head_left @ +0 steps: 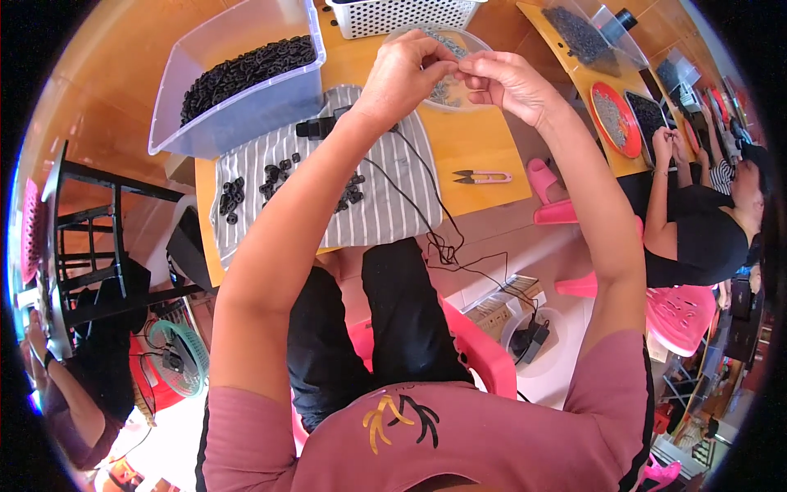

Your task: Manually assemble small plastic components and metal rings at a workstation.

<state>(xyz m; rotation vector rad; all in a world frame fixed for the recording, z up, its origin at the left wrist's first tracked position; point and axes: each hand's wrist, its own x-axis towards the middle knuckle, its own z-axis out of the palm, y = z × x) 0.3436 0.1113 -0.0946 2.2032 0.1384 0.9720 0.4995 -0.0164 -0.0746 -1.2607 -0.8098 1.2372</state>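
My left hand (403,72) and my right hand (512,84) meet fingertip to fingertip at the far side of the table. Both are closed in a pinch; whatever is between the fingers is too small to make out. Under them stands a clear round tub (447,97) with small grey pieces in it. Nearer me, small black plastic parts (233,197) lie in loose groups on a grey striped cloth (393,215), partly hidden by my left forearm. A black corded device (315,129) rests on the cloth. Pink-handled thread snips (484,177) lie on bare wood to the right.
A translucent bin (246,135) of black parts stands at the far left, beside a white perforated basket (406,18). Black cables (443,246) hang over the table's near edge. Another person (697,221) works at a table on the right; a pink stool (679,316) stands there.
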